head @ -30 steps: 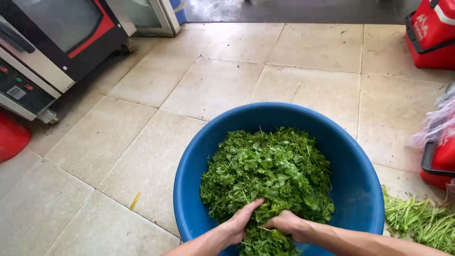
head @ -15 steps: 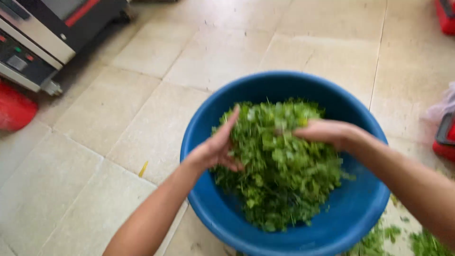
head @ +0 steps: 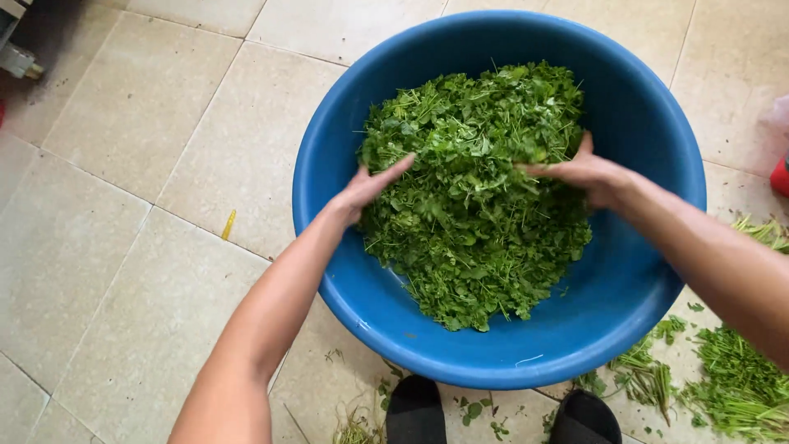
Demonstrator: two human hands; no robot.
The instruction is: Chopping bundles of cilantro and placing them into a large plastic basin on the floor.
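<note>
Head view, nearest edge: two dark shoe tips [head: 415, 407] at the bottom of the frame, with loose green scraps on the tiles between and around them.
Right of our feet: a pile of trimmed stalks and leaves [head: 735, 386] lies on the floor, just beside the basin.
Basin: large round blue plastic basin [head: 633, 271] sits on pale floor tiles [head: 123, 214]; its near inner wall looks wet.
Greens: a heap of chopped leafy greens [head: 472, 197] fills the middle of the basin, mounded higher toward the far side.
Left hand: our left hand [head: 366, 187] is flat and slack, fingers straight, fingertips pressed into the left flank of the heap; nothing gripped.
Right hand: our right hand [head: 588, 171] is likewise spread and loose, palm down on the right flank; nothing gripped.
Handling, our judgement: the greens look light, soft, damp and loose. They will likely spill through a pinch and bruise if squeezed, so best scooped from both flanks with cupped palms.
Farther left: a small yellow scrap [head: 228, 224] lies on a tile seam.
Far right edge: a sliver of a red object [head: 779, 174], too cropped to identify.
</note>
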